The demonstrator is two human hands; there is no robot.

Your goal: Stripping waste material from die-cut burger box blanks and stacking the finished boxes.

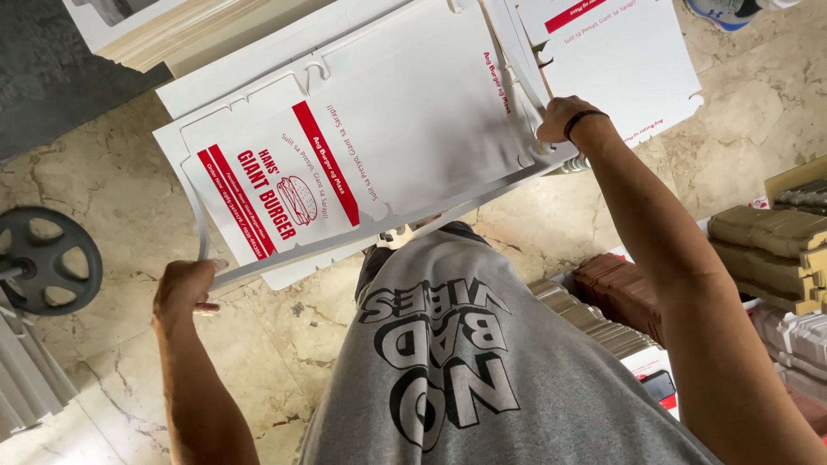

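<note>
A flat white die-cut cardboard box blank [405, 146] with red stripes and a burger drawing is held out in front of me over a marble floor. My left hand [183, 288] grips its near left corner from below. My right hand [560, 116], with a dark band at the wrist, grips its right edge, fingers hidden behind the card. More white blanks [620, 60] lie beneath and beyond it. My grey printed shirt [465, 362] fills the lower middle.
A dark weight plate [43, 258] lies on the floor at left. Stacks of folded brown and tan cardboard [775, 250] stand at right, with reddish-brown ones [620, 288] nearer. A pile of pale sheets [207, 39] sits top left. A shoe [728, 10] shows top right.
</note>
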